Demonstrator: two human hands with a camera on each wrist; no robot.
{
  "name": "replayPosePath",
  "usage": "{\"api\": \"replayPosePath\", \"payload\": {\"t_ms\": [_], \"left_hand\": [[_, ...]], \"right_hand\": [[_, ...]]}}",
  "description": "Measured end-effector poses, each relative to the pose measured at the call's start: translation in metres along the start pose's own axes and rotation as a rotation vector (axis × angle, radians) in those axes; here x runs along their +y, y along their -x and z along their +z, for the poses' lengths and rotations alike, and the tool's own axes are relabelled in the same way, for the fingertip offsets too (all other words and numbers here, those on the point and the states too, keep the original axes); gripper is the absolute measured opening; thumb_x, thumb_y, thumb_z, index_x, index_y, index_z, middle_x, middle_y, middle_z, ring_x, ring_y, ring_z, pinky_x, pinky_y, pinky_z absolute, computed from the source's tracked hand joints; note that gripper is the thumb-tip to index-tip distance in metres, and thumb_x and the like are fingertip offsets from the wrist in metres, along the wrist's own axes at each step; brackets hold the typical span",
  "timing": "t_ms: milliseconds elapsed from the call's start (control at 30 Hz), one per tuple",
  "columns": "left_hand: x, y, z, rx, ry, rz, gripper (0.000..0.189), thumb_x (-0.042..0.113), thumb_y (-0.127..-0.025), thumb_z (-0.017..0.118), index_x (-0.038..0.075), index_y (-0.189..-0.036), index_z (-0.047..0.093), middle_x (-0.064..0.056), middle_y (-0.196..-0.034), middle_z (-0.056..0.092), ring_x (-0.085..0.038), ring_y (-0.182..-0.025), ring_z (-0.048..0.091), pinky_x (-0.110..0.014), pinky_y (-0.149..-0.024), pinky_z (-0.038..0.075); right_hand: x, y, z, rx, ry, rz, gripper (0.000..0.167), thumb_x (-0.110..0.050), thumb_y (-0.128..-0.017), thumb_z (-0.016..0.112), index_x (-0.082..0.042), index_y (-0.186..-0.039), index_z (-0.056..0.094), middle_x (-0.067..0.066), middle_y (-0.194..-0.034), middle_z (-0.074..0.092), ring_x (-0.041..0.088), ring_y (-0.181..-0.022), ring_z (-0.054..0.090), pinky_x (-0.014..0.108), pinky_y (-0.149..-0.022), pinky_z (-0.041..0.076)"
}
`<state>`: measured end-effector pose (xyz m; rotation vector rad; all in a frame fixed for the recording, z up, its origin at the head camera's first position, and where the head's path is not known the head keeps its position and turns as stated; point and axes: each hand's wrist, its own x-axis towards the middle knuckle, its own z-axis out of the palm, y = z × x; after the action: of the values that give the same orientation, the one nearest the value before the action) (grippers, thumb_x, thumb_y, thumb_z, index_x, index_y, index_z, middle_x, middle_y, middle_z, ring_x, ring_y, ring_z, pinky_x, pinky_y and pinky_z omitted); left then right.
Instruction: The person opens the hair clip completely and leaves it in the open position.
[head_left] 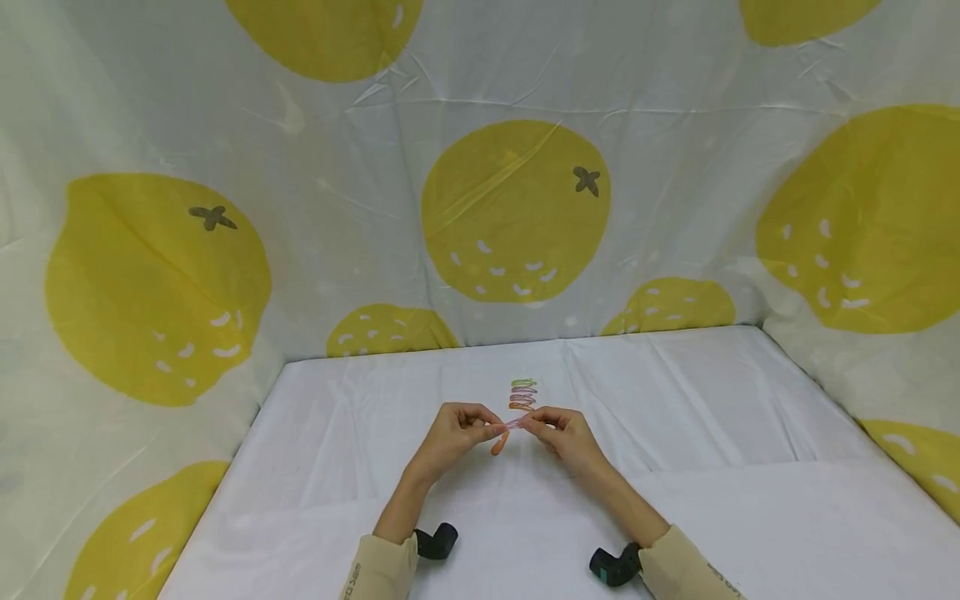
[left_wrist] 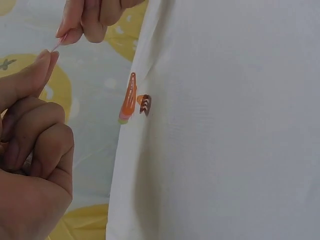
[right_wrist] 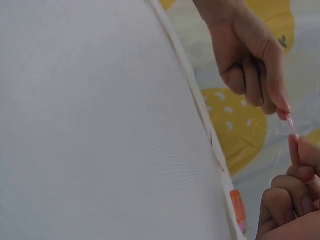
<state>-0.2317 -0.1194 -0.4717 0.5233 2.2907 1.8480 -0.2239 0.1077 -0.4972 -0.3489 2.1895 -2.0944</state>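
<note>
Between both hands, a slim pink snap hair clip (head_left: 513, 425) is held up over the table. My left hand (head_left: 452, 437) pinches one end with thumb and forefinger. The other end is pinched by my right hand (head_left: 558, 433), its remaining fingers curled in. In the right wrist view the pink clip (right_wrist: 292, 127) spans the two pairs of fingertips. Beyond the hands lies a row of hair clips (head_left: 522, 392), green at the far end, then pink, then orange. A single orange hair clip (head_left: 499, 445) shows just below the fingers.
A white cloth covers the table (head_left: 712, 400). Behind it and at both sides hangs a white curtain (head_left: 315, 250) printed with yellow lemons. Each wrist carries a black device (head_left: 437, 542) near the beige sleeve (head_left: 386, 562).
</note>
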Motion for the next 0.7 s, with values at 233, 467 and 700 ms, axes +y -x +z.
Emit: {"api": "replayPosePath", "payload": {"t_ms": [233, 467, 700], "left_hand": [[0.0014, 0.0008, -0.0006, -0.041, 0.042, -0.010, 0.020, 0.012, -0.091, 0.079, -0.007, -0.095, 0.077, -0.006, -0.066, 0.066, -0.005, -0.059, 0.039, -0.021, -0.059, 0.032], [-0.0009, 0.0011, -0.0013, -0.039, 0.034, -0.025, 0.019, 0.010, -0.092, 0.078, -0.008, -0.095, 0.077, 0.003, -0.060, 0.056, -0.006, -0.058, 0.034, -0.022, -0.056, 0.028], [0.0020, 0.0005, 0.0009, -0.009, -0.014, -0.068, 0.022, 0.018, -0.091, 0.080, -0.003, -0.098, 0.079, 0.000, -0.064, 0.063, -0.006, -0.062, 0.039, -0.022, -0.061, 0.031]], "right_hand": [[0.0004, 0.0017, -0.0028, -0.080, -0.147, 0.075, 0.024, -0.019, -0.099, 0.069, 0.004, -0.104, 0.072, -0.009, -0.060, 0.037, 0.005, -0.051, 0.027, 0.022, -0.050, 0.023], [0.0030, 0.0019, -0.0037, -0.128, -0.210, 0.101, 0.013, -0.016, -0.101, 0.066, -0.020, -0.093, 0.074, -0.011, -0.060, 0.036, 0.004, -0.051, 0.027, 0.024, -0.051, 0.020], [0.0040, -0.0012, -0.0037, -0.041, -0.152, 0.100, 0.012, -0.017, -0.099, 0.070, -0.006, -0.098, 0.075, -0.009, -0.057, 0.035, 0.006, -0.050, 0.027, 0.022, -0.049, 0.024]]}}
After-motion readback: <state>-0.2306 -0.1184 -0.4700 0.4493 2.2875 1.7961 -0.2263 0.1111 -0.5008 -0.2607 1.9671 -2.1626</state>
